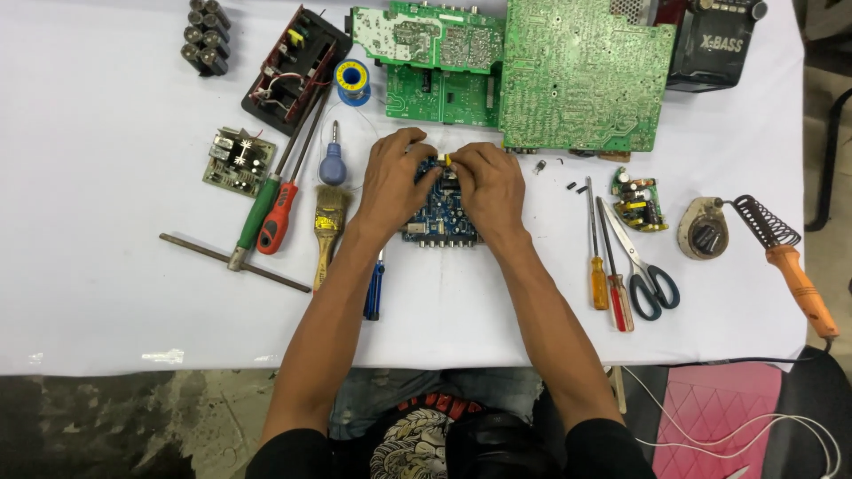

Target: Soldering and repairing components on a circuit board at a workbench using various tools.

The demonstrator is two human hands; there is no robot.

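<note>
Our hands (444,182) rest on the small board (441,217); brush (328,226) lies left, scissors (641,262) right, large boards (581,75) behind.

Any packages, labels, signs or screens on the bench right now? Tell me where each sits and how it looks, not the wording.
Black box-shaped speaker radio: far right corner of the white table, white lettered label on its front.
Blue solder spool: left of the green circuit boards, round yellowish label on top.
No packages, signs or screens.

blue circuit board (441,217) mostly hidden under hands
</note>
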